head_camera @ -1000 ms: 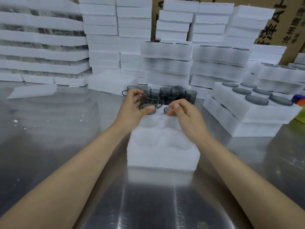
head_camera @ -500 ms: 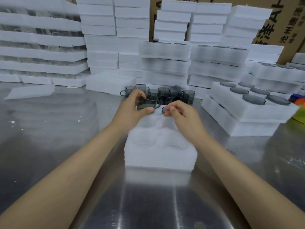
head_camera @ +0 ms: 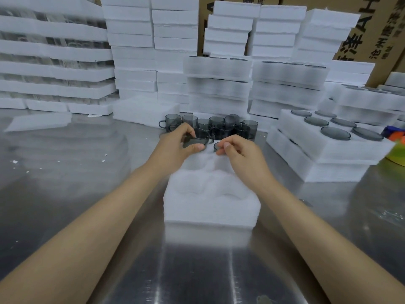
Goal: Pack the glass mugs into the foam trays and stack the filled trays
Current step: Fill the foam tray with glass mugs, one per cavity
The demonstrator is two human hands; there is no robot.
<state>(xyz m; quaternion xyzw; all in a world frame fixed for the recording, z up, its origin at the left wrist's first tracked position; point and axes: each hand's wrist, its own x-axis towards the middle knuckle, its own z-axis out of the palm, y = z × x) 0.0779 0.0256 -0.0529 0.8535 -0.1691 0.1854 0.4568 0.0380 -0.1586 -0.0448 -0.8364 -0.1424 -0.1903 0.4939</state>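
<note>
1. Gripping smoky glass mug (head_camera: 199,138) w/ fingers (head_camera: 194,147) of left hand (head_camera: 173,148): thumb along near side, other fingers curled over far rim. Mug tilted, handle toward right, at far-left end of foam tray (head_camera: 210,208); seated or not – can't tell.
2. Pinching w/ fingers (head_camera: 226,146) of right hand (head_camera: 243,155), thumb and index curled together at rim of second mug (head_camera: 215,146). Only a dark sliver of it visible, sunk in far-right pocket of same tray, just beside smoky glass mug.
3. Lying lengthwise btwn both forearms: white foam tray, near pockets bare, resting on shiny metal surface (head_camera: 65,183).
4. Standing just behind tray, upright and bunched together: loose mugs (head_camera: 249,128), same grey glass, handles at various angles.
5. Stacked to right, near tray but apart: filled trays (head_camera: 317,163), two high, dark round glass showing in top pockets.
6. Piled along back and left: foam stacks (head_camera: 131,40), several w/ glass visible btwn layers. Cardboard boxes (head_camera: 361,29) w/ printed characters behind, top right.
7. Lying flat far left on surface: single foam slab (head_camera: 37,123), white crumbs scattered nearby.
8. Poking in at right edge: bright blue, orange and green item (head_camera: 397,145), cut off, unidentifiable.
</note>
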